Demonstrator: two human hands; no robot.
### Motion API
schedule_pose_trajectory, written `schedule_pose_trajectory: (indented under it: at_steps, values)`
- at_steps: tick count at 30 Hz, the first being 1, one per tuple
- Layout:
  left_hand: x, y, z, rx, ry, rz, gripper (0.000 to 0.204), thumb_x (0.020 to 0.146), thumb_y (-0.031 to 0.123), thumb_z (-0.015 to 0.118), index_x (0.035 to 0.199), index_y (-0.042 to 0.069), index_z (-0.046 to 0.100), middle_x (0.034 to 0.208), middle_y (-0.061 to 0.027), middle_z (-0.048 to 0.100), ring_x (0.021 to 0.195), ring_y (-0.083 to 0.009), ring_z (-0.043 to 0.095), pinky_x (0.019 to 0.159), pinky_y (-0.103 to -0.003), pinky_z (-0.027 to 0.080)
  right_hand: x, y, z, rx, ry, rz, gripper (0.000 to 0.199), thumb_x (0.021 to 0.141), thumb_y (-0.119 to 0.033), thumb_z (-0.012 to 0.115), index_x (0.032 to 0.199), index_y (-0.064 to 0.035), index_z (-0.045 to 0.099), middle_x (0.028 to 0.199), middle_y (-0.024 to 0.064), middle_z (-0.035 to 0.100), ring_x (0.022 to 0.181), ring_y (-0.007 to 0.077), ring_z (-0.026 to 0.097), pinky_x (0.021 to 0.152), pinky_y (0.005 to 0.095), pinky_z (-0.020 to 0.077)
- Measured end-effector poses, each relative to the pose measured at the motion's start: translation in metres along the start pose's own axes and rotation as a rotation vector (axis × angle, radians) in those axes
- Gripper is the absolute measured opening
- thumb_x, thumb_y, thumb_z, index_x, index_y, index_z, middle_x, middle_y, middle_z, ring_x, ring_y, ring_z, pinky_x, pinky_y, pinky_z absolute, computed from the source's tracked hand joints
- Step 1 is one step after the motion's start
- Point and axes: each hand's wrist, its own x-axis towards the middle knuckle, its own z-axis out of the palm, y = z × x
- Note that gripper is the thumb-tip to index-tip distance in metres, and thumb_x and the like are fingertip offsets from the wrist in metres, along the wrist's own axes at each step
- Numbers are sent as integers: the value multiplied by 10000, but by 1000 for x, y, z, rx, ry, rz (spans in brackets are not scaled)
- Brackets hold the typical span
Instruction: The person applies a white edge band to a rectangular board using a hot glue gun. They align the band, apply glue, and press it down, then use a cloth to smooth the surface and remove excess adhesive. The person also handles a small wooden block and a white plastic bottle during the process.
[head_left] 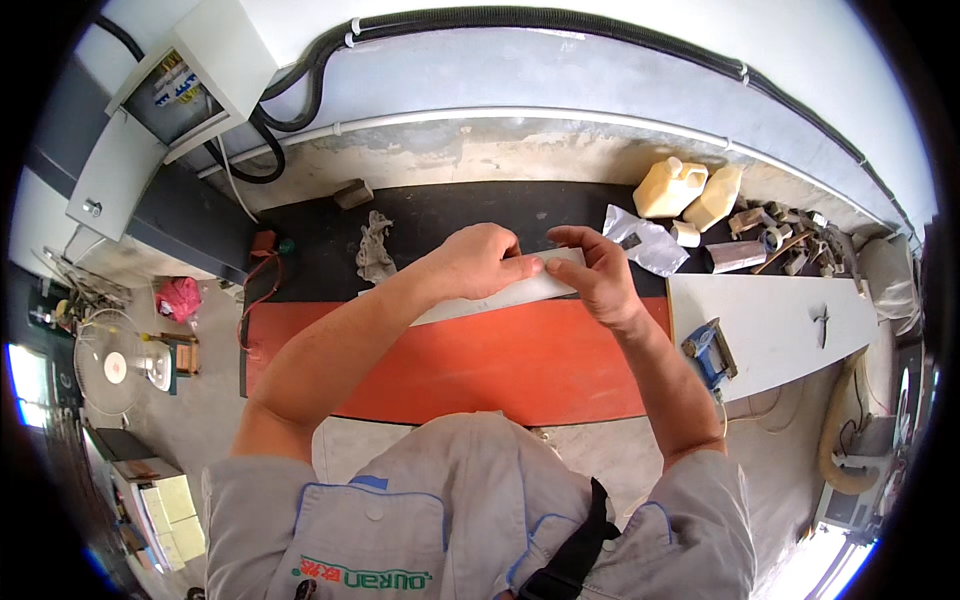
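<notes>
A long, narrow white strip (pixel 510 297) lies across the far part of the workbench, over the line where its red surface meets the black one. My left hand (pixel 475 262) is closed on the strip, thumb pointing right along its top and fingers curled at the far edge. Close beside it, my right hand (pixel 600 278) grips the strip's right part, with the thumb pressed on top and the index finger arched over. The two thumb tips nearly meet. Whatever small thing might be between them cannot be made out. The strip's left end is partly hidden by my left forearm.
A crumpled whitish cloth (pixel 375 248) lies left of the hands. To the right are a silver bag (pixel 648 240), yellowish jugs (pixel 668 187), and a heap of small parts (pixel 785 235). A white panel (pixel 770 325) bears a blue power tool (pixel 709 352). An electrical box (pixel 190 85) hangs open on the wall.
</notes>
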Motion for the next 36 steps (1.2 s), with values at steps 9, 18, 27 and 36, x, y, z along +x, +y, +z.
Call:
schedule_pose_trajectory:
  at_steps: [9, 18, 27, 36]
  values:
    - [-3, -8, -13, -167, -30, 67, 389, 975, 329, 713, 1010, -56, 745, 871, -133, 738, 810, -167, 664, 744, -348, 536, 17, -35, -21, -423, -167, 121, 370, 946, -228, 775, 1205, 31, 723, 1018, 66, 732, 930, 119, 643, 825, 284, 517]
    - [1, -8, -6, -164, -56, 9, 365, 951, 312, 722, 990, -51, 739, 854, -98, 723, 802, -145, 645, 723, -339, 525, 48, -65, -24, -1065, -478, -183, 343, 901, -298, 757, 1081, -6, 767, 994, 146, 692, 988, 320, 633, 854, 418, 515]
    - [9, -21, 11, 63, 52, 225, 432, 920, 405, 705, 983, -17, 773, 916, -212, 751, 894, -346, 732, 803, -453, 558, 55, -58, -27, -1100, -470, -72, 395, 790, -365, 865, 954, -26, 746, 876, 167, 711, 879, 326, 689, 768, 407, 539]
    - [-44, -51, -35, 140, 41, 115, 417, 921, 427, 711, 1155, 84, 756, 1120, -129, 761, 1061, -305, 722, 948, -405, 551, 55, -69, -12, -994, -472, -32, 334, 879, -287, 832, 1022, 5, 756, 957, 117, 696, 929, 245, 644, 810, 375, 512]
